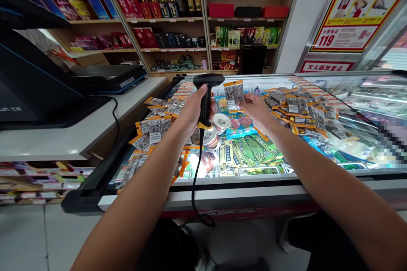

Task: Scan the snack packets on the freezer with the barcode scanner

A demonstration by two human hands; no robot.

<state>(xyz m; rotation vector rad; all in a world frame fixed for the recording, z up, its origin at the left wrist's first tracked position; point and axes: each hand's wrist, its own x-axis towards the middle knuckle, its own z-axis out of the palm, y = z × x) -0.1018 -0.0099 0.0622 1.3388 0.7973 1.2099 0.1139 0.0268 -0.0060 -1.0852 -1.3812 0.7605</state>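
Note:
My left hand point(193, 108) is wrapped round the handle of a black barcode scanner point(207, 85), whose head points right and whose black cable hangs down past the freezer's front edge. My right hand point(256, 108) pinches an orange-edged snack packet point(233, 95) and holds it upright just right of the scanner head. Both hands hover over the glass lid of a chest freezer point(241, 178). Several more of the same packets lie in a pile on the lid at left point(155, 129) and in another at right point(299, 108).
Ice creams and frozen goods show through the glass. A white counter point(79, 135) with a black till screen point(28, 89) and a flat black device point(106, 77) stands to the left. Shelves of boxes and bottles point(178, 17) fill the back wall. A red and yellow poster point(356, 8) hangs at right.

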